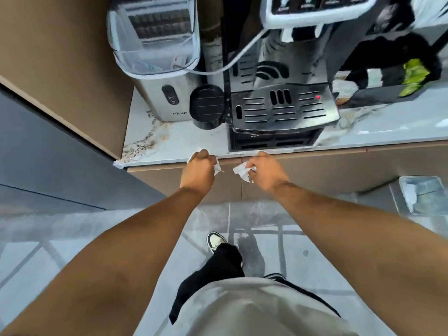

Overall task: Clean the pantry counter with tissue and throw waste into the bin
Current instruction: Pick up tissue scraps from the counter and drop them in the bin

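Note:
The pale marbled pantry counter point(174, 139) runs across the middle of the head view. My left hand point(198, 167) is closed on a crumpled white tissue point(217, 168) just at the counter's front edge. My right hand point(265, 170) is closed on a second crumpled white tissue point(242, 171), slightly below that edge and in front of the brown cabinet. The two hands are close together but apart. A metal bin point(423, 195) with a clear liner stands on the floor at the right, next to the cabinet.
On the counter stand a silver ice maker point(160, 69), a round black container point(208, 106) and a coffee machine with a slotted drip tray point(283, 107). A brown wall panel point(60, 69) closes the left end. Brown specks point(143, 141) mark the counter's left corner. My feet are on the grey floor.

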